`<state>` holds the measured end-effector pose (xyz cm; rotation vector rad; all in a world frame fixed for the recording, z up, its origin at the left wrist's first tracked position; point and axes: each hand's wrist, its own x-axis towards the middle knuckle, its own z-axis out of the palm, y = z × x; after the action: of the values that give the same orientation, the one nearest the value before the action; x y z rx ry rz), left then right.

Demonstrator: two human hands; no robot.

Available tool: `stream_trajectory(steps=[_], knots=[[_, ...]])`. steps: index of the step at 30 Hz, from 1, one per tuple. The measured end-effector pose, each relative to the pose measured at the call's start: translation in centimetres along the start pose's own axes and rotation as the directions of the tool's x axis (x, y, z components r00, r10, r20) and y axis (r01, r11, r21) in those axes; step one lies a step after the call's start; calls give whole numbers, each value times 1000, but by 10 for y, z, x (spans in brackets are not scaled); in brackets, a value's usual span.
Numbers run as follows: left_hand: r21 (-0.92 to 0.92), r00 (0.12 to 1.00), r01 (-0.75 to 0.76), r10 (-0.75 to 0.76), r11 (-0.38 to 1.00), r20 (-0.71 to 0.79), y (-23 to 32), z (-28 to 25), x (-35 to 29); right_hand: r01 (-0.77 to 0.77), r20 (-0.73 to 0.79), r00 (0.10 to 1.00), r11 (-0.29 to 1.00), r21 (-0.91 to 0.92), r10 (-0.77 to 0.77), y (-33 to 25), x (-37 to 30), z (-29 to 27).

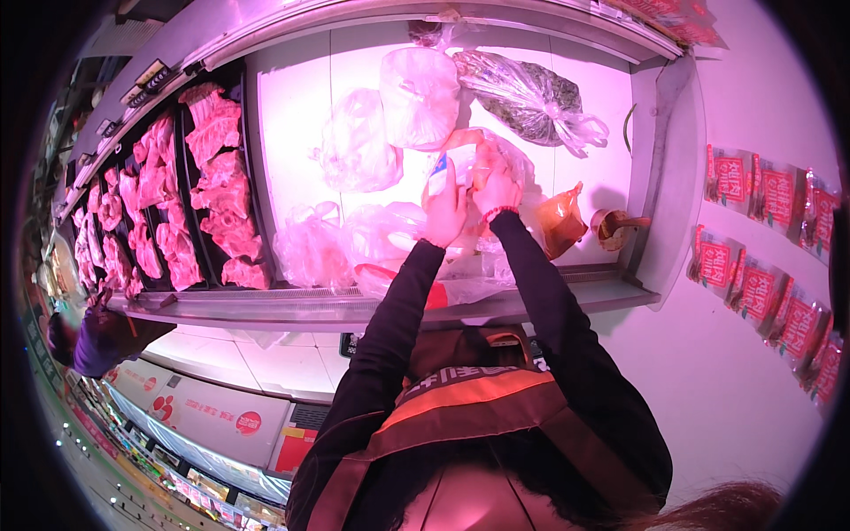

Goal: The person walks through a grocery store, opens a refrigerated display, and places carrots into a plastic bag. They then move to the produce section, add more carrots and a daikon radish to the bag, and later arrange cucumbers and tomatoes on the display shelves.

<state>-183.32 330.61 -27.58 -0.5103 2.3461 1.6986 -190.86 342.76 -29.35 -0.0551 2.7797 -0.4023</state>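
Note:
Both hands are close together over the middle of the display case. My left hand (447, 208) is closed on a small white packet (438, 177) with a blue patch. My right hand (498, 188), a red band at its wrist, has its fingers bent against the packet's far side; what they grip is hidden. Clear plastic wrapping lies around and beneath both hands. Just beyond them stand two filled whitish plastic bags (420, 97). A clear bag of dark green leaves (531, 97), knotted at one end, lies farther right. An orange-brown pouch (562, 219) sits right of my right hand.
Black trays of raw meat (221, 190) fill the case's left side. Crumpled clear bags (314, 248) lie near its front edge. A brown cup (611, 228) stands by the right wall. Red-labelled packets (757, 283) hang at right. Another person (111, 341) is at far left.

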Motion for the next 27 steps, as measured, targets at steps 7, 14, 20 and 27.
stream_trajectory(steps=[7, 14, 20, 27], knots=[[-388, 989, -46, 97, 921, 114, 10, -41, -16, 290, -185, 952, 907, 305, -242, -21, -89, -59], [209, 913, -389, 406, 897, -45, 38, -73, -57, 366, -230, 925, 554, 748, -301, -54, -104, -108], [100, 973, -162, 176, 982, -152, 23, -93, -76, -117, 425, 883, 782, 612, -200, -30, -38, -51], [-483, 943, -101, -71, 870, -325, 19, -85, -150, 135, 342, 886, 881, 453, -312, -21, -10, 24]])
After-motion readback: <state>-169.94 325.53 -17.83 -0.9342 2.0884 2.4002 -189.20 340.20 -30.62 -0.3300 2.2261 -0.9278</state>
